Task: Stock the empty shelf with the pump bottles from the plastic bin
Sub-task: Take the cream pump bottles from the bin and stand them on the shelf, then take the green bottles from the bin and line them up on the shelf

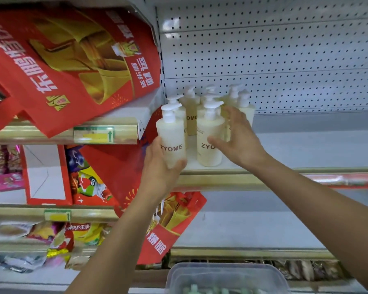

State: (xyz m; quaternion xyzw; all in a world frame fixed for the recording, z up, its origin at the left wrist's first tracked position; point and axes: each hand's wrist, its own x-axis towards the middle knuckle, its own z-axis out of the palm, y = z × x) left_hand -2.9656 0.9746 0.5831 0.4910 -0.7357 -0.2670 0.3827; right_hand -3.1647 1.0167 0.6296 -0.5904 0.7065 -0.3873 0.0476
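Bin below; left hand grips one pump bottle, right hand splayed beside second bottle.

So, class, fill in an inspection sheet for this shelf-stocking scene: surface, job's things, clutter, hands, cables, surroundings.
Surface: white shelf with a gold front rail.
Job's things: pump bottles clustered upright at its left end; plastic bin below, contents blurred.
Clutter: red bags leaning in from the left bay.
Hands: left hand grips the front-left bottle at the shelf's edge; right hand open beside the next front bottle.
Cables: nothing seen.
Surroundings: pegboard back panel; snack packs on lower shelves.
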